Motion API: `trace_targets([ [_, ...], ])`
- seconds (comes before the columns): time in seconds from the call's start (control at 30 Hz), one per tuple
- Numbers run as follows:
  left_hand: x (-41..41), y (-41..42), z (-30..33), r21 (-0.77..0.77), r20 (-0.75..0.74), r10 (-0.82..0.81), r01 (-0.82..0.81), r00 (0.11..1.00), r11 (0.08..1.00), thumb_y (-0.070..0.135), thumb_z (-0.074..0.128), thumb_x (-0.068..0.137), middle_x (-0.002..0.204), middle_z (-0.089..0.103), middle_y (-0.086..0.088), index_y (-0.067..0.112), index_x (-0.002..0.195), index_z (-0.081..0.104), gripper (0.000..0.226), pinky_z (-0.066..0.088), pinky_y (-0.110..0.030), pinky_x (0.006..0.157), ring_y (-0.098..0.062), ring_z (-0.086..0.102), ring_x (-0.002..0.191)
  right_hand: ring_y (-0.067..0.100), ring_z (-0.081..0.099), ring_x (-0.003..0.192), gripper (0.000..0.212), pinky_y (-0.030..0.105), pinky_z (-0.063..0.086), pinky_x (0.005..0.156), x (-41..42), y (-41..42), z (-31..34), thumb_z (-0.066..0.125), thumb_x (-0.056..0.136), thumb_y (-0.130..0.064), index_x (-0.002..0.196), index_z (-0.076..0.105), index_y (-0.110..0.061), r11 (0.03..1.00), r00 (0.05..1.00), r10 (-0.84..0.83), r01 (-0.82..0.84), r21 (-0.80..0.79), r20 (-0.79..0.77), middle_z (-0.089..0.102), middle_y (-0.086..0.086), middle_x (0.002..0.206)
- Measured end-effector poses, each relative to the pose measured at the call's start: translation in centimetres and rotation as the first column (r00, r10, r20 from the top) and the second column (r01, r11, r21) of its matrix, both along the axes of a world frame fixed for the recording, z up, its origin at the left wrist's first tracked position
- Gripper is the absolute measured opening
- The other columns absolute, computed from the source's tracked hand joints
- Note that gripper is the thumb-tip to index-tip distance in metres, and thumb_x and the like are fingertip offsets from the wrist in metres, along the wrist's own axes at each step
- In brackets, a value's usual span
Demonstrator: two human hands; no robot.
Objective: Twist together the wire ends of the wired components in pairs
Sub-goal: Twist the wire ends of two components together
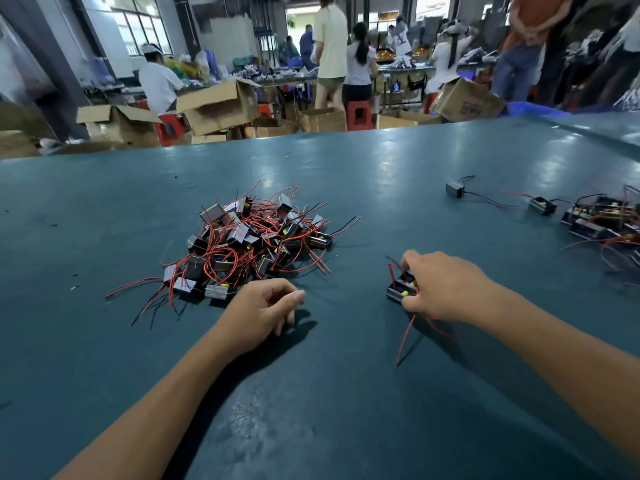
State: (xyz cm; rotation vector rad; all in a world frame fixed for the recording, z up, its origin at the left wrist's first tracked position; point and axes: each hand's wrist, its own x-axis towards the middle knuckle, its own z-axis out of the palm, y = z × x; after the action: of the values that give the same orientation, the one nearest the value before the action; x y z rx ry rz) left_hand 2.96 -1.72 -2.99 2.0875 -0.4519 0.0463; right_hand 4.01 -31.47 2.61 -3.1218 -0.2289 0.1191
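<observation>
A heap of small black wired components (pixel 249 240) with red and black leads lies on the teal table (pixel 329 393), left of centre. My left hand (pixel 263 311) rests on the table just in front of the heap, fingers loosely curled, holding nothing. My right hand (pixel 440 285) grips a pair of black components (pixel 400 289) with yellow parts. Their red wires (pixel 407 337) trail toward me from under the hand.
Two single components (pixel 455 189) (pixel 542 205) lie far right with thin leads. A group of components (pixel 604 221) sits at the right edge. Beyond the table's far edge are cardboard boxes (pixel 218 109), red stools and several people working.
</observation>
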Motion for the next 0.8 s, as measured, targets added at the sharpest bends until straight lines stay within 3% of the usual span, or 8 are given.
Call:
trace_targets([
  [0.17,0.2,0.1,0.1,-0.009,0.004,0.034,-0.033,0.999,0.999,0.024,0.059,0.1,0.067,0.067,-0.007,0.015,0.083,0.067,0.021,0.044,-0.019,0.05,-0.013,0.055,0.046,0.029,0.06,0.113,0.042,0.038,0.051,0.09,2.4,-8.4,3.0,0.063,0.088,-0.038,0.122,0.051,-0.015,0.94,0.964,-0.265,0.249,-0.231,-0.037,0.061,0.008,0.125],
  [0.23,0.2,0.0,0.2,-0.008,0.005,0.031,-0.031,0.999,0.999,0.024,0.06,0.1,0.068,0.068,-0.008,0.015,0.082,0.067,0.021,0.044,-0.019,0.049,-0.013,0.055,0.046,0.03,0.055,0.124,0.044,0.049,0.038,0.108,2.7,-11.5,4.8,0.062,0.091,-0.041,0.125,0.055,-0.014,0.824,0.885,-0.451,0.462,-0.328,0.113,0.059,0.01,0.134],
  [0.3,0.1,-0.1,0.4,-0.01,0.001,0.033,-0.033,0.999,0.999,0.025,0.06,0.1,0.067,0.068,-0.008,0.014,0.082,0.067,0.022,0.044,-0.02,0.049,-0.014,0.055,0.046,0.034,0.056,0.121,0.05,0.054,0.029,0.111,3.4,-11.9,6.2,0.061,0.09,-0.051,0.121,0.056,-0.013,0.802,0.817,-0.477,0.556,-0.219,0.325,0.061,0.015,0.129],
  [0.4,0.1,-0.2,0.3,0.0,0.007,0.05,-0.05,0.999,0.999,0.024,0.06,0.1,0.067,0.068,-0.008,0.013,0.083,0.067,0.022,0.045,-0.02,0.05,-0.014,0.055,0.046,0.035,0.059,0.111,0.05,0.05,0.038,0.102,3.9,-7.4,6.2,0.056,0.091,-0.055,0.117,0.054,-0.013,0.945,0.862,-0.274,0.323,-0.046,0.426,0.063,0.016,0.12],
  [0.57,-0.3,-0.1,0.4,0.021,0.057,0.111,-0.113,0.992,0.993,0.017,0.061,0.099,0.068,0.068,-0.004,0.016,0.086,0.067,0.014,0.045,-0.02,0.048,-0.014,0.058,0.049,0.028,0.05,0.127,0.057,0.048,0.031,0.111,3.4,0.1,1.9,0.054,0.093,-0.056,0.136,0.045,-0.02,0.993,0.994,-0.079,0.071,0.095,0.079,0.053,0.007,0.137],
  [0.7,0.2,-0.1,1.8,0.136,0.51,0.257,-0.372,0.821,0.918,0.005,0.068,0.091,0.082,0.069,0.0,0.009,0.094,0.069,0.005,0.054,-0.023,0.068,-0.012,0.063,0.069,0.025,0.052,0.125,0.057,0.046,0.033,0.11,2.1,3.0,-2.4,0.051,0.095,-0.055,0.138,0.043,-0.019,0.981,0.994,-0.003,-0.019,0.193,0.112,0.055,0.004,0.135],
  [0.73,1.1,0.1,2.7,0.125,0.57,0.285,-0.424,0.771,0.897,0.004,0.071,0.088,0.084,0.068,-0.002,0.007,0.094,0.069,0.007,0.053,-0.024,0.07,-0.014,0.061,0.072,0.025,0.052,0.125,0.057,0.046,0.033,0.11,1.9,3.4,-3.1,0.052,0.095,-0.054,0.138,0.043,-0.018,0.975,0.991,0.006,-0.036,0.219,0.135,0.055,0.004,0.134],
  [0.8,3.3,0.6,4.5,0.241,0.495,0.297,-0.457,0.817,0.856,0.014,0.078,0.084,0.087,0.063,0.0,0.011,0.097,0.067,0.017,0.047,-0.024,0.07,-0.015,0.056,0.077,0.024,0.052,0.125,0.056,0.046,0.032,0.111,1.7,3.7,-3.9,0.053,0.095,-0.052,0.138,0.044,-0.017,0.962,0.986,0.015,-0.06,0.266,0.167,0.056,0.004,0.134],
])
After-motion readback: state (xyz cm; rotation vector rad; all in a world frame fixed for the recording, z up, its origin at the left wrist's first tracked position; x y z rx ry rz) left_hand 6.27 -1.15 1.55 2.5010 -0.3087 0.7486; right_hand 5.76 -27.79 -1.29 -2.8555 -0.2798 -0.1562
